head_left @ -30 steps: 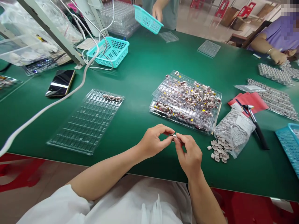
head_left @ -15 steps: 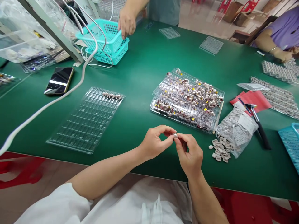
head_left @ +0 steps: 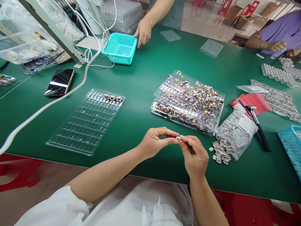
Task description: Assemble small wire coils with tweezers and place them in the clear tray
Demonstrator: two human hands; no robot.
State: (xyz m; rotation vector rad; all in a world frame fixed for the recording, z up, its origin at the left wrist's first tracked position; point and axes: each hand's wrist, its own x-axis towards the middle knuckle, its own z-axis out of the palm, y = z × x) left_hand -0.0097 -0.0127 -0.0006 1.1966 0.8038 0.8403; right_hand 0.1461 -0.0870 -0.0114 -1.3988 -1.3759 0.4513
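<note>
A small part (head_left: pixel 179 138) is held between the fingertips of the left hand (head_left: pixel 154 142) and the right hand (head_left: pixel 196 155), both pinched closed on it, above the near edge of the table (head_left: pixel 141 110). (Its details are too small to be read.) Beyond the hands, stacked trays (head_left: pixel 188 100) are loaded with similar-looking pieces. At left, a clear tray (head_left: pixel 82 125) is placed, with three pieces (head_left: pixel 113 98) seated in its far right corner. At right, loose caps (head_left: pixel 221 151) are spilled beside a bag (head_left: pixel 237 130); a hammer (head_left: pixel 260 130) is laid beside the bag. At the far side, a basket (head_left: pixel 121 48) is touched by a co-worker's hand (head_left: pixel 144 32).
</note>
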